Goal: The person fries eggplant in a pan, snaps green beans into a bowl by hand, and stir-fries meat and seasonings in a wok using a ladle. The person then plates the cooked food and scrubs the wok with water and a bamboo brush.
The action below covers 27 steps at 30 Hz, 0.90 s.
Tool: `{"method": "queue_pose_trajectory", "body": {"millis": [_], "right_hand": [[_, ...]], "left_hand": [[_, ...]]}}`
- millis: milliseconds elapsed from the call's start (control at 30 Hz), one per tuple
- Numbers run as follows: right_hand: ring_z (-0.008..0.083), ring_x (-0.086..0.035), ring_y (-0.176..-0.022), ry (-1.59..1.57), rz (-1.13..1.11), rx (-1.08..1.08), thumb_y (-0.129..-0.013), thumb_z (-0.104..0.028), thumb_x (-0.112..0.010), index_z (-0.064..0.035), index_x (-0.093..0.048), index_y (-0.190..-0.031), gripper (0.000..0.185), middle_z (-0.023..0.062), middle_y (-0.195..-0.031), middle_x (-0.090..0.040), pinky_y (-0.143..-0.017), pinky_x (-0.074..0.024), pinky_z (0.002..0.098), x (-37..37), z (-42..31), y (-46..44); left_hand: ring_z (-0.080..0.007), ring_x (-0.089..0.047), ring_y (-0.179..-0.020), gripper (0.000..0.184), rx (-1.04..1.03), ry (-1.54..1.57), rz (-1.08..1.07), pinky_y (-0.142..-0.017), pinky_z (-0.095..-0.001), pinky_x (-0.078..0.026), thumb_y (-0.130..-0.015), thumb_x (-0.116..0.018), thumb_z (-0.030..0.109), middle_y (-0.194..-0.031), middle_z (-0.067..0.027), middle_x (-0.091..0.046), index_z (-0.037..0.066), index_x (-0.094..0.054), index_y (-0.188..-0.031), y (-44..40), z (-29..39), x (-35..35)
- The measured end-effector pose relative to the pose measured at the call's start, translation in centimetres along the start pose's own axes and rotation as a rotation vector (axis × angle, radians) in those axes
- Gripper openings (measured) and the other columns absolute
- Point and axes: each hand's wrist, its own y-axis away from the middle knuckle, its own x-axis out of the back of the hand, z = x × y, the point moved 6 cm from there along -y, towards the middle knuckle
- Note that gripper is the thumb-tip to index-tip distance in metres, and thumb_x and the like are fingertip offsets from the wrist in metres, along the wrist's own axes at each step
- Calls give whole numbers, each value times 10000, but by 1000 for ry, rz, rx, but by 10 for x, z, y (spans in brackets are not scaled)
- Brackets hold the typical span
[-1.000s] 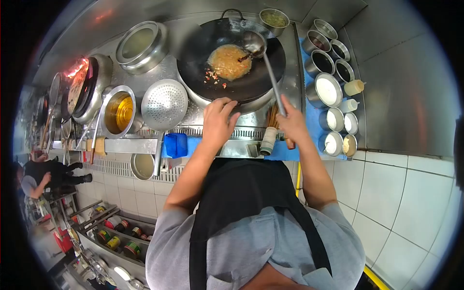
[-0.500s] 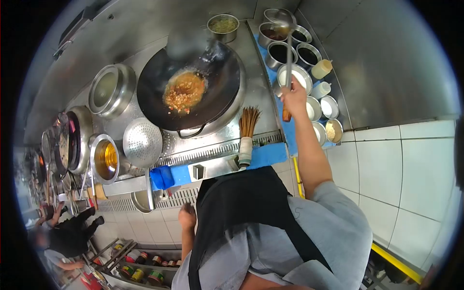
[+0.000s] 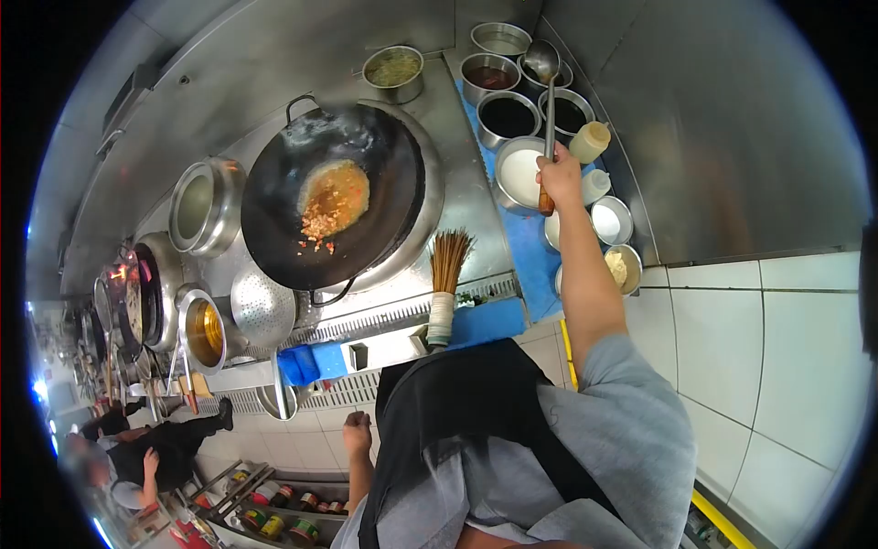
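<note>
The right hand (image 3: 561,179) has its fingers clamped on the wooden-ended handle of a long steel ladle (image 3: 551,117), whose round bowl overlaps the far round steel pots (image 3: 496,139); contact is unclear. The left hand (image 3: 358,433), fingers curled together, hangs beside the black cloth apron (image 3: 457,389). On the stainless-steel desk (image 3: 471,188), a wide black metal wok (image 3: 268,220) holds orange-brown sauce (image 3: 338,194) with chopped bits.

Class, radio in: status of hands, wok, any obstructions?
Right hand gripping ladle. Left hand curled near apron. Wok holding saucy food. Squeeze bottle crowding right hand.
</note>
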Motion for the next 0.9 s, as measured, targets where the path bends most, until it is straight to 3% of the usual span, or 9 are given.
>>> {"method": "queue_pose_trajectory", "body": {"millis": [200,400,600,667,733,833,900], "right_hand": [[162,-656,-560,-78,-6,-21,-861,-66,-632,24,-602,-1385,533,104,-763,-669,-554,-526,338,2,11,9],[135,-610,-547,-236,-46,-81,-904,-41,-632,4,-606,-1392,491,61,-800,-645,-515,-495,302,9,4,9],[114,-560,-550,-741,-179,-194,-946,-41,-622,-6,-531,-1476,539,39,-791,-606,-495,-451,272,19,-4,24],[109,-549,-555,-615,-189,-158,-953,-50,-630,-17,-504,-1510,572,33,-800,-603,-492,-443,270,21,-29,54],[104,-542,-560,-503,-249,-137,-964,-61,-638,-28,-480,-1541,598,28,-812,-603,-490,-435,264,15,-53,94],[94,-536,-559,-446,-430,-121,-979,-61,-639,-46,-457,-1570,619,17,-831,-607,-493,-423,250,-10,-79,149],[91,-546,-567,-468,-571,-152,-967,-40,-640,-40,-454,-1572,633,20,-837,-618,-501,-429,252,-35,-90,178]], "left_hand": [[-227,-729,-837,216,33,25,-78,-776,-365,-560,-951,-708,158,-891,-134,-761,-16,-723,-1078,-18,16,-26],[-240,-726,-873,194,19,-71,-51,-799,-371,-561,-942,-718,155,-914,-146,-762,-11,-725,-1042,-21,6,-34],[-248,-730,-833,182,55,-8,-47,-785,-380,-566,-923,-711,154,-878,-151,-760,-11,-729,-998,-10,-3,-21],[-250,-733,-809,196,64,-17,-38,-773,-387,-567,-901,-716,175,-837,-149,-757,-7,-735,-973,-11,-8,-17],[-318,-740,-863,242,79,-48,-67,-810,-422,-562,-901,-726,218,-868,-192,-757,-11,-736,-980,-20,-32,-22],[-394,-726,-989,312,-131,-173,-28,-867,-475,-556,-920,-723,294,-1015,-223,-756,-1,-738,-1020,-36,-62,-36],[-384,-723,-1015,316,24,-62,-95,-888,-463,-559,-918,-725,290,-1026,-220,-755,1,-730,-1045,-44,-73,-41]]}}
